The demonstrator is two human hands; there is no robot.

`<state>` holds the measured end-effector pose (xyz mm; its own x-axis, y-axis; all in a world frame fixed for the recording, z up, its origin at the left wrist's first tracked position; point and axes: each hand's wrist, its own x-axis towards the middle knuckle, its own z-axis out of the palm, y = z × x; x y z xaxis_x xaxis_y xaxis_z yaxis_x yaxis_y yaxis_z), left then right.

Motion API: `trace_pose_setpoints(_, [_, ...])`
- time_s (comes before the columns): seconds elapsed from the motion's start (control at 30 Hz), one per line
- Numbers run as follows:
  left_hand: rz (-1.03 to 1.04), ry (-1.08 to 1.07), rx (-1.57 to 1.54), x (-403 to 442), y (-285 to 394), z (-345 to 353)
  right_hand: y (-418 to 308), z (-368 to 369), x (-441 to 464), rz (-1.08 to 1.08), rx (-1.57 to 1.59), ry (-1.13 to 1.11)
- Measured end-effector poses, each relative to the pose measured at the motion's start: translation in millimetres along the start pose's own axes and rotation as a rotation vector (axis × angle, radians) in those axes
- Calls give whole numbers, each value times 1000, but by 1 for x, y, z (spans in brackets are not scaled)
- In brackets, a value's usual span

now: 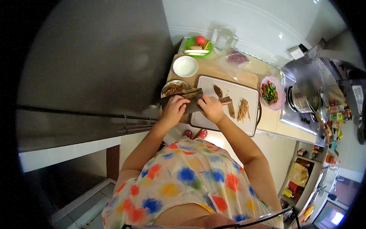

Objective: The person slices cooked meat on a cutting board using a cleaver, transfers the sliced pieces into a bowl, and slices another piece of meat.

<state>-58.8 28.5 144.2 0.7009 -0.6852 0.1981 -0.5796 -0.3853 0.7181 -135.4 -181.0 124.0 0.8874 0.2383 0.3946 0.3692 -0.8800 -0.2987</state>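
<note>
My right hand [212, 109] grips a cleaver near its wooden handle [225, 100], which points right. The dark cleaver blade [195, 100] is held tilted over the left edge of the white cutting board [244, 128]. Brown strips [190, 92] lie along its upper edge. My left hand [174, 110] is at the blade's left part, fingers bent and close together; what they hold, if anything, is hidden. Just beyond that hand sits a bowl of brown strips [174, 88]. On the board are a pile of cut strips [243, 109], a longer brown piece [231, 110] and a dark piece [218, 91].
Behind the board stand a white bowl [185, 66], a green plate of food [198, 46], a clear pitcher [224, 36] and bagged meat [237, 58]. Right lie a pink basket of chopped peppers [273, 93] and a stove with a pot [304, 97]. A dark cabinet [95, 65] borders the left.
</note>
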Motion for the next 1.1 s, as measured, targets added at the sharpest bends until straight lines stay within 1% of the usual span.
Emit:
trace_pose_setpoints(0.1, [-25, -40, 125, -11, -15, 10, -5, 15, 25, -43, -16, -36])
trace_pose_setpoints(0.27, [-71, 31, 157, -6, -50, 20, -3, 43, 41, -114, -31, -66])
trace_pose_setpoints(0.4, [-119, 11, 182, 3, -68, 22, -5, 55, 49, -104, -53, -77])
trace_pose_setpoints(0.47, [-135, 24, 223, 9, -83, 29, -4, 64, 52, -75, -81, -104])
trace_pose_setpoints(0.57, [-153, 60, 267, 18, -109, 35, -4, 69, 52, -107, -60, -75])
trace_pose_setpoints(0.6, [-159, 76, 279, 21, -110, 32, -5, 69, 52, -95, -58, -96])
trace_pose_setpoints(0.63, [-136, 159, 272, 24, -109, 30, -6, 68, 51, -83, -56, -116])
trace_pose_setpoints(0.73, [-106, 102, 54, 28, -101, 20, -7, 68, 49, -46, -58, -135])
trace_pose_setpoints(0.83, [-56, 128, 151, 21, -109, 28, -12, 62, 44, -26, -43, -99])
trace_pose_setpoints(0.87, [-117, 131, 171, 19, -116, 28, -13, 58, 41, -22, -37, -83])
trace_pose_setpoints(0.93, [-234, 136, 208, 19, -130, 21, -14, 50, 27, 40, -69, -78])
trace_pose_setpoints(0.97, [-329, 147, 181, 21, -130, 18, -12, 45, 19, 74, -88, -77])
trace_pose_setpoints(1.0, [-291, 195, 173, 24, -143, 20, -11, 38, 11, 118, -95, -66])
trace_pose_setpoints(1.07, [-234, 316, 58, 35, -130, 17, -12, 17, -11, 228, -118, -51])
trace_pose_setpoints(1.1, [-215, 338, -4, 43, -116, 15, -15, 7, -22, 315, -96, 0])
